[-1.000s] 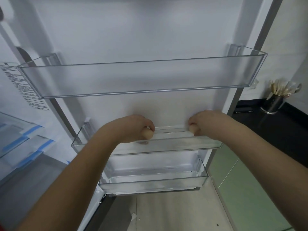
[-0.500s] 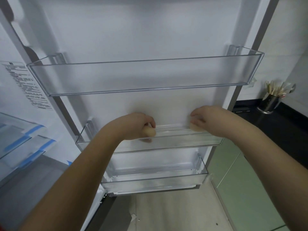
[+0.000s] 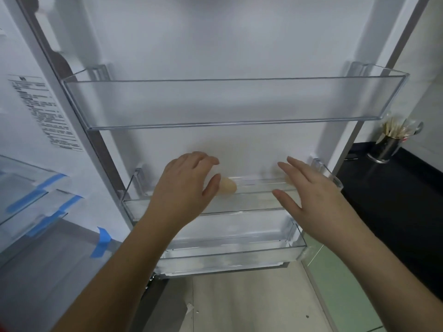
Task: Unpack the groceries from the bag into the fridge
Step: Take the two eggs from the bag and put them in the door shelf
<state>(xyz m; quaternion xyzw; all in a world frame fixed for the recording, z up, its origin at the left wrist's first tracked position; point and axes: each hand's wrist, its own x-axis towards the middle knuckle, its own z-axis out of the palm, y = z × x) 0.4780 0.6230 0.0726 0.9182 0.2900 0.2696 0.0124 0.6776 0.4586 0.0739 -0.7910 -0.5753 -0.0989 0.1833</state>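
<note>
Both hands, left hand (image 3: pixel 185 185) and right hand (image 3: pixel 309 188), hover spread-fingered.

Black counter (image 3: pixel 393 188) with utensil holder (image 3: pixel 386 147); green cabinets (image 3: pixel 347 283); beige floor (image 3: pixel 239 303).

Bright, even, cool light, soft shadows under the door shelves (image 3: pixel 230 101), faint glare on clear plastic, wide-angle bowing at edges, slight overall softness

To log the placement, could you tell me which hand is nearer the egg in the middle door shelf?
Left. The left hand is right beside the egg; the right hand is farther right.
</note>
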